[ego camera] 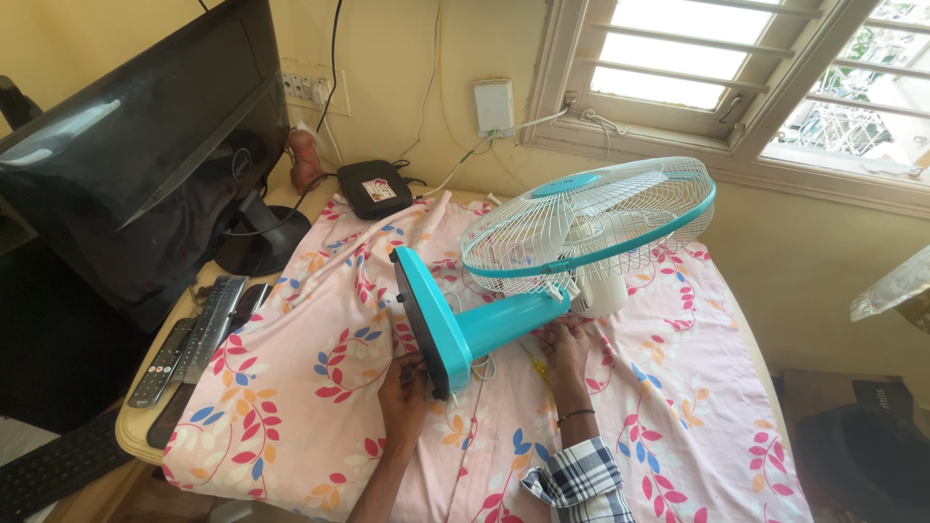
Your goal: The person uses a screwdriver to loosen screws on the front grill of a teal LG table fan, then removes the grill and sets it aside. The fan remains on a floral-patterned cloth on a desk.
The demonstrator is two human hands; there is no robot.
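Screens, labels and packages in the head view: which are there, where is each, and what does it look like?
Monitor: far left on the table, large black flat screen, dark, tilted on a round black stand.
Label: small pale rectangular sticker with red on top of the black box by the wall.
Remote controls: left table edge below the monitor, long dark bodies with rows of buttons.
Dark box: lower right beside the table, with a small pale marking.

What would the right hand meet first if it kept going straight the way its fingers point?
The right hand points away from the person, up toward the fan. It would most likely meet the teal plastic fan stem just ahead, then the white wire fan guard beyond; depth is hard to judge.
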